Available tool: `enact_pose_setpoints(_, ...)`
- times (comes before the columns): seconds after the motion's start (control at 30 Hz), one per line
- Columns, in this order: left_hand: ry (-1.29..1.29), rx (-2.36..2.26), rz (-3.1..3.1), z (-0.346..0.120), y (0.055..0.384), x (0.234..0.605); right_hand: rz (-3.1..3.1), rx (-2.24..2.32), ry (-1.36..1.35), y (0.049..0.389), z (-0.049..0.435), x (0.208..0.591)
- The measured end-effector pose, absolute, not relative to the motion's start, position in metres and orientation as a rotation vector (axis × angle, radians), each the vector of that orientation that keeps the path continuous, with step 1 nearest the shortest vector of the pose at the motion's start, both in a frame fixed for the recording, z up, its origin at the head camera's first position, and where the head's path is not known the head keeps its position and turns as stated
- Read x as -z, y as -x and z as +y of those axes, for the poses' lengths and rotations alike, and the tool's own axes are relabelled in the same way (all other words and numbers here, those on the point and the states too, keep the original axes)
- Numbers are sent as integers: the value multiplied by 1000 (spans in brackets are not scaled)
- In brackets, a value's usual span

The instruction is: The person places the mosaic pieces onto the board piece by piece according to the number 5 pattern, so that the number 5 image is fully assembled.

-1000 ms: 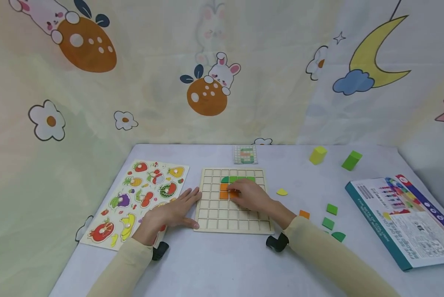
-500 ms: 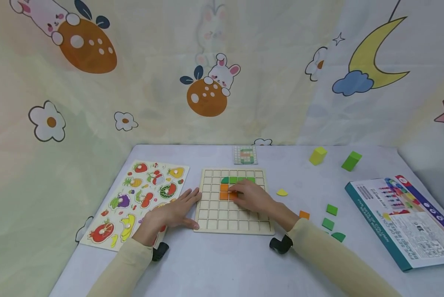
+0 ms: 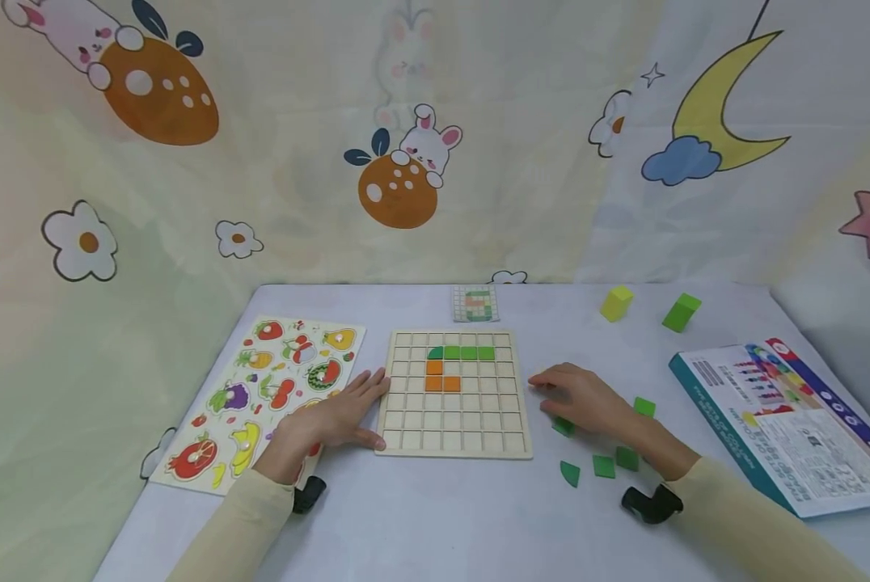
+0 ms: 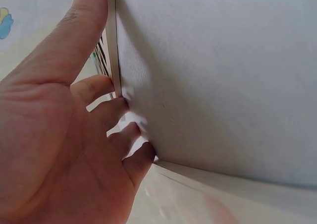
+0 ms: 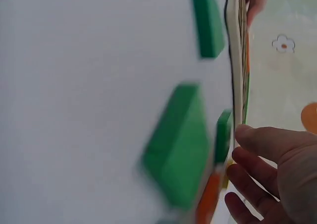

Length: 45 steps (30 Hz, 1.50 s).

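Head view: right hand now off board

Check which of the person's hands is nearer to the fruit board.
Left. In the head view, the left hand overlaps the right edge of the fruit board; the right hand is much farther away, beyond the right edge of the grid board.

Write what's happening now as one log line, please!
left hand: touches grid board, left edge; right hand: right of board, no held piece visible; on board: green pieces, three orange squares
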<state>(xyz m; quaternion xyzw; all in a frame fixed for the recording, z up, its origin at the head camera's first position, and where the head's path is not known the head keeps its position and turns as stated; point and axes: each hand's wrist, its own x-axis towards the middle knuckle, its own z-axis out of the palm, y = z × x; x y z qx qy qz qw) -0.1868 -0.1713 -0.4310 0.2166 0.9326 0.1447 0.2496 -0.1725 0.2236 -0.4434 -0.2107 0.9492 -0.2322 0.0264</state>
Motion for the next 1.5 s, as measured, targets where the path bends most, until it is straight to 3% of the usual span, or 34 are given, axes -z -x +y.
enact_pose_setpoints(0.33, -616, -423, 2527, -172, 188, 430, 3026, 696, 572, 145, 274, 447)
enact_pose_setpoints(0.83, -613, -427, 2523, -172, 188, 430, 3010, 688, 586, 136, 279, 449)
enact_pose_setpoints(1.2, -598, -429, 2522, -172, 188, 430, 2980, 684, 705, 171, 232, 425)
enact_pose_setpoints(1.5, -596, -432, 2520, -171, 187, 429, 2851, 728, 836, 208, 167, 430)
